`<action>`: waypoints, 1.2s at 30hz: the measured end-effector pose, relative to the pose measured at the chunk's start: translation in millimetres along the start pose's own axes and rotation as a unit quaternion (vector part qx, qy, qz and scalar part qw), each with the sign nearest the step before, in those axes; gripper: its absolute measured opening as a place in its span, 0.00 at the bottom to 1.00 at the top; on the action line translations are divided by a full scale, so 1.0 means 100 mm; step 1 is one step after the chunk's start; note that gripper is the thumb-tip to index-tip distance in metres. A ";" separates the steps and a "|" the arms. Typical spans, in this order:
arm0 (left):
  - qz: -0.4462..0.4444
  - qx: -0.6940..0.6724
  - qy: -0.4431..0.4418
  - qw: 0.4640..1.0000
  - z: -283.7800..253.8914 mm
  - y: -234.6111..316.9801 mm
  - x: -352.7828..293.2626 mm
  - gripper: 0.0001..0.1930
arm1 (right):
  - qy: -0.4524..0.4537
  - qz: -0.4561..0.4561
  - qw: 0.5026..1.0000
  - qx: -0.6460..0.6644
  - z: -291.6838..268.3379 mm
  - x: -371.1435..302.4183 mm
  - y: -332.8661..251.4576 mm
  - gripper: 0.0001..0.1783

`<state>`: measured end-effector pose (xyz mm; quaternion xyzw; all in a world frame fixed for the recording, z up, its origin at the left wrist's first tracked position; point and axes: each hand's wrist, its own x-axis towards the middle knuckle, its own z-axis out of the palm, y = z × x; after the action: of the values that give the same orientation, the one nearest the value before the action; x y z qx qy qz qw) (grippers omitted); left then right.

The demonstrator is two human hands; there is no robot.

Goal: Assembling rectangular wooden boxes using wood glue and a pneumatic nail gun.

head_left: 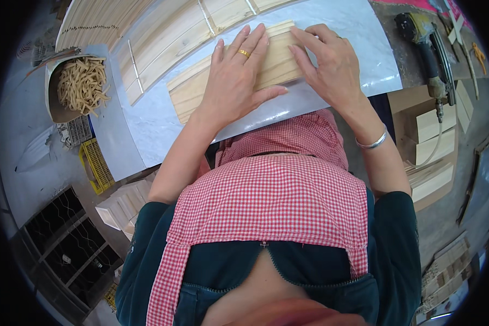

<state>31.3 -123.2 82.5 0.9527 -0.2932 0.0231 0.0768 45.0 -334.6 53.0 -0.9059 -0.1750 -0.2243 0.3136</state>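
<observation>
A pale wooden panel (280,60) made of boards lies slantwise on the shiny covered worktable (358,54), close to its near edge. My left hand (236,76) rests flat on the panel with its fingers stretched and thumb spread. At the panel's right end is my right hand (334,65), its fingers bent over the end and its thumb close to the index finger. The hand hides that end of the panel. Farther back lies a larger wooden panel (174,51) crossed by narrow pale strips.
On the left, a container (53,92) holds many short wooden strips (84,84), with stacked slats (95,24) behind. A yellow and black air-powered fastening tool (421,46) with a hose lies at right, above a cardboard box (405,100) of wood pieces. A yellow crate (96,165) stands lower left.
</observation>
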 end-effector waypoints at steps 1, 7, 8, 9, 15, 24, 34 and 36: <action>0.003 -0.006 0.008 1.000 0.03 -0.02 0.00 0.50 | -0.007 0.002 1.000 -0.012 0.00 0.00 -0.01 0.13; 0.019 -0.046 0.050 0.998 0.15 -0.12 0.01 0.49 | -0.026 0.009 0.999 -0.038 -0.03 0.02 -0.04 0.15; 0.024 -0.055 0.061 0.996 0.16 -0.13 0.02 0.49 | -0.023 0.008 0.999 -0.034 -0.04 0.02 -0.04 0.15; 0.029 -0.064 0.071 0.995 0.15 -0.13 0.01 0.49 | -0.020 0.007 0.999 -0.029 -0.04 0.02 -0.04 0.15; 0.002 -0.155 0.074 0.985 0.13 -0.12 0.05 0.48 | 0.015 0.132 0.970 0.202 0.05 -0.02 0.01 0.16; 0.006 -0.131 0.080 0.988 0.11 -0.11 0.09 0.46 | 0.007 0.090 0.989 0.113 0.13 -0.04 -0.03 0.18; 0.019 -0.058 0.064 0.996 0.12 -0.09 0.12 0.41 | -0.017 0.080 0.996 0.038 0.02 -0.02 -0.10 0.19; 0.019 -0.060 0.071 0.995 0.11 -0.08 0.13 0.41 | -0.028 0.065 0.997 0.011 -0.01 0.01 -0.10 0.19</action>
<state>46.1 -125.8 71.7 0.9365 -0.3058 0.0746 0.1544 40.5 -327.6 59.2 -0.9179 -0.1268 -0.1759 0.3322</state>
